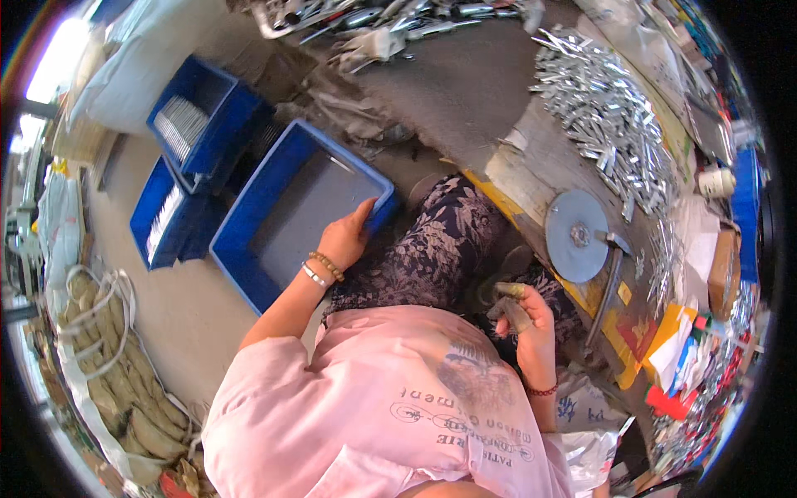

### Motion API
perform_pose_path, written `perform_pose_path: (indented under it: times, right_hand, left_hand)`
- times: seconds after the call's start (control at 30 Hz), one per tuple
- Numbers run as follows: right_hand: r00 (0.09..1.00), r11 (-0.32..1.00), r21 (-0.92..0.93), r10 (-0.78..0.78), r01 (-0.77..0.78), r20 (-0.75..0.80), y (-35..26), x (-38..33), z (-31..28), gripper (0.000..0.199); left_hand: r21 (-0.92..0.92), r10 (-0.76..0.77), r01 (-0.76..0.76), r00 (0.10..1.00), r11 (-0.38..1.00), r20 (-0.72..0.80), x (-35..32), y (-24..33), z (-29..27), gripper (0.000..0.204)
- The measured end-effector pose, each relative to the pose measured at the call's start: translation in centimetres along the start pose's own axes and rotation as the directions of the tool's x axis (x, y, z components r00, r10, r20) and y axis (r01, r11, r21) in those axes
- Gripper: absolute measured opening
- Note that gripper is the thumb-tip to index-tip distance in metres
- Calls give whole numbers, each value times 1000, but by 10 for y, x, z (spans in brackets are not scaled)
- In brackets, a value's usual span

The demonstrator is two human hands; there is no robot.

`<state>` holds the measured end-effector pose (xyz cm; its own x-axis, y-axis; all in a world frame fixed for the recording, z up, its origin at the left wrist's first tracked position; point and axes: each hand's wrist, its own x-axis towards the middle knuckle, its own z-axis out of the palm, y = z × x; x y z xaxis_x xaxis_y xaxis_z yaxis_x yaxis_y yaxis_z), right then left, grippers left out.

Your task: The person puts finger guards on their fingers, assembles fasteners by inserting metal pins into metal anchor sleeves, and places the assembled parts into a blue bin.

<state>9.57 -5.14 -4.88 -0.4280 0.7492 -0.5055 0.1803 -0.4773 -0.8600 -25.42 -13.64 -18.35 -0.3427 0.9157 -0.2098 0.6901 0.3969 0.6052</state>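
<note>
My left hand (344, 239), with a beaded bracelet at the wrist, grips the right side of a blue plastic bin (241, 241). The thumb lies over the rim. The bin is tilted and its grey bottom shows bare. Over my lap, near the yellow edge of the workbench (465, 108), hangs my right hand (531, 319). Its fingers are loosely bent and apart, with yellowish and grey wraps on the tips. I see nothing held in it. Closest to it on the bench are a hammer (608, 290) and a round grey metal disc (576, 236).
Two smaller blue bins (199, 133) with rows of pale thin pieces stand left of the large one. A heap of shiny metal pieces (610, 124) covers the bench's right side. More metal parts (390, 25) lie at the far edge. A stuffed sack (116, 365) sits at left.
</note>
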Motion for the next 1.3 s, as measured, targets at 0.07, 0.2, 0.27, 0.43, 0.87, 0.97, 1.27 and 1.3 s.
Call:
perform_pose_path:
  times: [0.07, 0.2, 0.27, 0.43, 0.87, 0.97, 1.27, 1.3]
  right_hand:
    - [1000, 999, -32, -6, 7, 21, 2, -5, -2, 25]
    - [996, 999, 43, -7, 3, 85, 1, -8, -3, 25]
    - [997, 998, 57, -40, 36, 67, 7, -10, -8, 28]
    - [992, 996, 45, -86, 82, 96, 8, -21, -16, 28]
    - [891, 879, -155, -433, 451, 134, -38, -50, -35, 24]
    - [884, 873, -151, -448, 465, 129, -42, -56, -47, 23]
    - [488, 652, -736, -710, 183, -508, -43, -45, -155, 18]
    - [429, 565, -822, -761, 71, -486, -46, -38, -169, 17]
  left_hand:
    - [87, 36, -40, 998, 995, 43, 1, 1, 4, 64]
    - [133, 39, -43, 999, 990, 31, -9, -8, 10, 65]
    - [122, 96, -100, 995, 987, 40, -8, -16, 11, 67]
    - [59, 164, -165, 986, 984, 22, 3, -10, 1, 62]
    - [-210, 795, -780, 606, 590, -17, 117, 315, -41, 20]
    - [-142, 888, -879, 460, 454, -7, 151, 345, 2, 19]
    - [173, 774, -787, 616, 593, 151, 178, 355, 25, 14]
    - [76, 805, -812, 584, 579, 103, 174, 350, 20, 13]
